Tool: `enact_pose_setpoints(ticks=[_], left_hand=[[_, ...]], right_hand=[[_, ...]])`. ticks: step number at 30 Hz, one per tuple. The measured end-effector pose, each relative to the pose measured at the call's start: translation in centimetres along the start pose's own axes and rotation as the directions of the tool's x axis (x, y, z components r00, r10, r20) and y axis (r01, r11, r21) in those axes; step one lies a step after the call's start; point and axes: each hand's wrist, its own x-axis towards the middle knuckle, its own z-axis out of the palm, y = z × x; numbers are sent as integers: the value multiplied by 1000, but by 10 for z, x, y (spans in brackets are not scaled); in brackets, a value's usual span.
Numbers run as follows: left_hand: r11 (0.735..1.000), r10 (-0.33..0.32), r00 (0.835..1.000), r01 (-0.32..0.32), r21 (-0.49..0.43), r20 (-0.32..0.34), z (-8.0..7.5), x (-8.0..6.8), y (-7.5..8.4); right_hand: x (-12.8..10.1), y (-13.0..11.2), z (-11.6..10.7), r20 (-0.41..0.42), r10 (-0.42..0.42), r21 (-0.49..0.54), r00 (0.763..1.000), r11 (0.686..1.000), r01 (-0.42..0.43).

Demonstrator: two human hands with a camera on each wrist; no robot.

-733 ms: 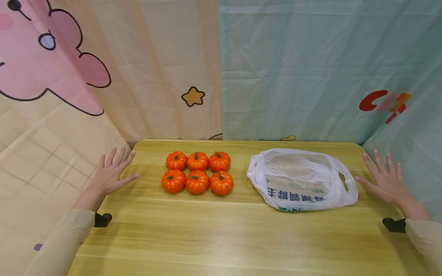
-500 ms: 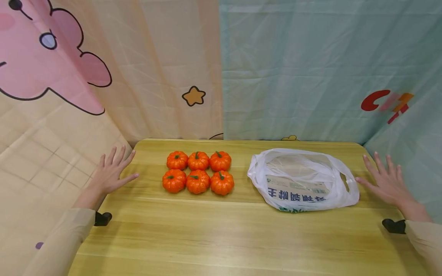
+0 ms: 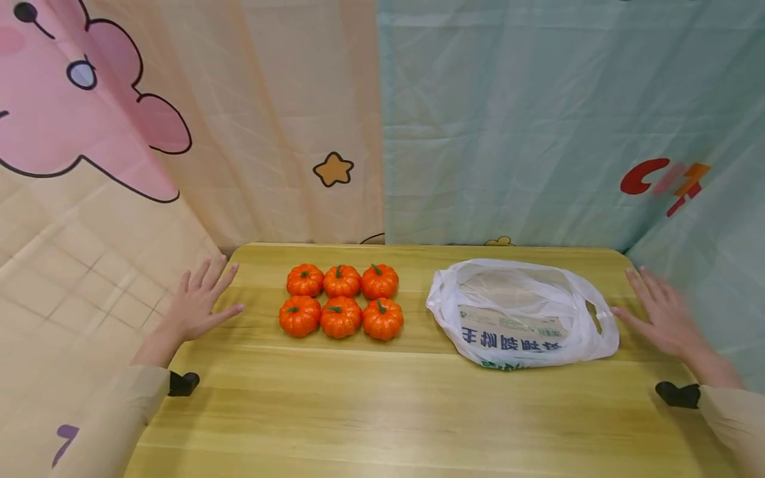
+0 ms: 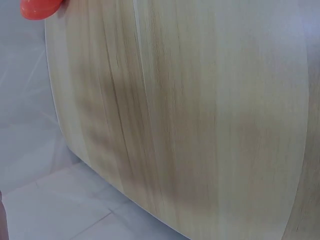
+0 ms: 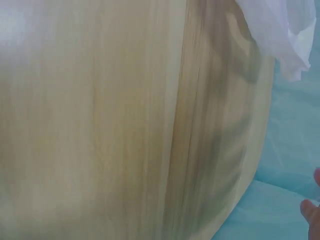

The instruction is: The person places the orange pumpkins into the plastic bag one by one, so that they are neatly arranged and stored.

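My left hand (image 3: pixel 196 305) is held with spread fingers near the table's left edge, holding nothing. At the opposite edge, my right hand (image 3: pixel 666 318) also has its fingers extended and holds nothing; its thumb is close to the handle of a white plastic bag (image 3: pixel 603 335). Several small orange pumpkins (image 3: pixel 341 317) with green stems sit in two rows left of the middle. The bag lies with its mouth open, showing dark printed characters inside. In the left wrist view, part of one pumpkin (image 4: pixel 40 7) shows; the right wrist view catches a bag corner (image 5: pixel 287 55) and fingertips (image 5: pixel 307 210).
A light wooden table (image 3: pixel 382 411) spans the area between both arms. Behind it hangs a printed curtain (image 3: pixel 508 119), with curtain sides at left and right. Black wrist mounts (image 3: pixel 184 384) project inward from the sleeves.
My left hand has shifted slightly right and down. The right hand has moved a little left and its fingers have drawn closer together, slightly blurred. Pumpkins and bag stay in place.
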Motion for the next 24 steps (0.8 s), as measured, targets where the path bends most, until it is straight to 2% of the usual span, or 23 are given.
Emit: enact_pose_setpoints(ticks=[3, 6, 10, 13, 19, 24], left_hand=[[1000, 1, 1000, -1, -30, -10, 4, 1, 4], [997, -4, 1000, 4, -81, -8, 9, 2, 8], [992, 4, 1000, -6, -124, -20, 16, 3, 15], [985, 10, 999, -16, -171, -36, 21, 5, 23], [948, 0, 997, -23, -318, -72, 33, 11, 39], [900, -16, 995, -31, -435, -103, 47, 15, 51]], right_hand=[[1, -3, 3, -10, -4, 96, 1000, 995, 5], [2, -8, 5, 10, 29, 215, 1000, 976, -30], [1, -15, 9, 69, 92, 386, 993, 916, -112], [-1, -18, 13, 109, 131, 464, 985, 870, -166], [-2, -19, 19, 175, 196, 525, 965, 810, -260], [-4, -17, 25, 155, 222, 593, 963, 758, -270]])
